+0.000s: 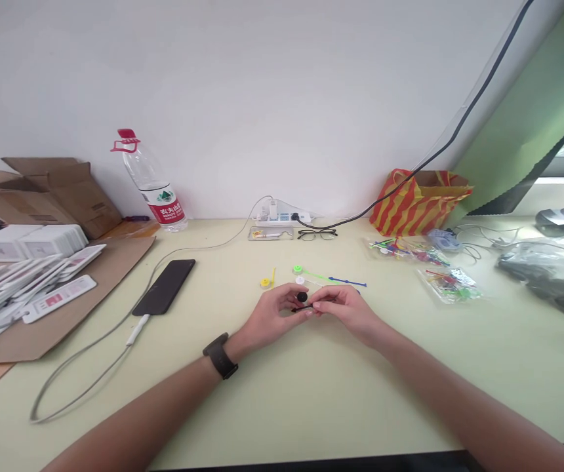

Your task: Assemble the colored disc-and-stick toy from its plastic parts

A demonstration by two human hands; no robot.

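Over the middle of the table, my left hand (273,317) and my right hand (345,309) meet with fingertips closed on a thin black strip (303,307). A small round black disc (302,297) shows just above the strip at my left fingers; I cannot tell how the two connect. Behind my hands lie a yellow round piece (265,283) with a yellow strip (274,275), a green round piece (298,269) with a green tail, a white round piece (300,280) and a blue strip (348,282). My right fingers partly hide the white piece's tail.
Glasses (317,234), a clear case (270,233) and a power strip (286,217) sit by the wall. Bags of coloured pieces (452,284) and a striped bag (420,204) are right. A phone (164,287), its cable, a bottle (157,187) and a cardboard box (60,196) stand left.
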